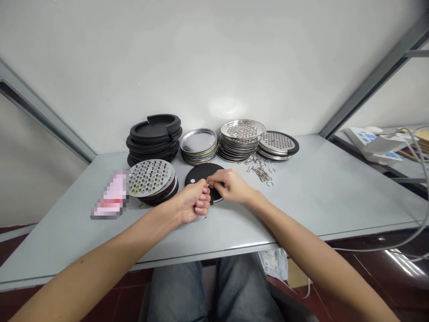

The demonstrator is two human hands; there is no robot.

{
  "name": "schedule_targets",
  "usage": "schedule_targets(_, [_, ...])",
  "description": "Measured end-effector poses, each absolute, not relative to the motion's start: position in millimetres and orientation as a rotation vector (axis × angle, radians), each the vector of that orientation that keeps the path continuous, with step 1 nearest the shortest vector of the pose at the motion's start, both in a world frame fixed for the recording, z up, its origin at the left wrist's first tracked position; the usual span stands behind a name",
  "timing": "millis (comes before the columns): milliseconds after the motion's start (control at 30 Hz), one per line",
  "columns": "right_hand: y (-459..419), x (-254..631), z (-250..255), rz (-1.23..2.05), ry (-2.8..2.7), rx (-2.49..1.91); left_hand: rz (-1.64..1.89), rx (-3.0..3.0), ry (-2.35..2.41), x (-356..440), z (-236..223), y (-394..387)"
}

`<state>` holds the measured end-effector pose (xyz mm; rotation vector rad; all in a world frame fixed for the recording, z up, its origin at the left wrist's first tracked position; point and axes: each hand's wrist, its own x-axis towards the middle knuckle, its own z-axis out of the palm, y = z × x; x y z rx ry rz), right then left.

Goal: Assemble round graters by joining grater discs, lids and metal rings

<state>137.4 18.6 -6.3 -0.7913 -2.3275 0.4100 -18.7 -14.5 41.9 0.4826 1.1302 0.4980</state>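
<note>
A black round disc (201,174) with a small white dot lies flat on the grey table (321,197) in front of me. My left hand (192,203) is curled closed at the disc's near edge. My right hand (231,185) pinches a small metal ring or clip (208,184) right where the two hands meet, over the disc's near rim. What the left fingers grip is hidden. A loose pile of small metal rings and clips (261,170) lies just right of the disc.
Along the back stand a stack of black round covers (154,138), shiny metal plates (199,145), perforated metal discs (241,138) and black-rimmed perforated discs (279,145). A stack of grater-like discs (152,180) and a pink blurred packet (112,201) sit left.
</note>
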Motion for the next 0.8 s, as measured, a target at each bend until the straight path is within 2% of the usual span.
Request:
schedule_targets(300, [18.7,136.3,-7.6,0.389,-2.353,-0.781,0.505,0.461,1.143,-17.0,45.1,-19.0])
schedule_targets(600, [19.4,140.1,-4.2,0.695,-2.318,-0.765,0.563,0.506,1.106,-17.7,33.8,-23.5])
schedule_targets(800, [17.2,140.2,-2.9,0.783,-2.273,-0.778,0.55,0.567,1.111,-20.3,30.2,-23.7])
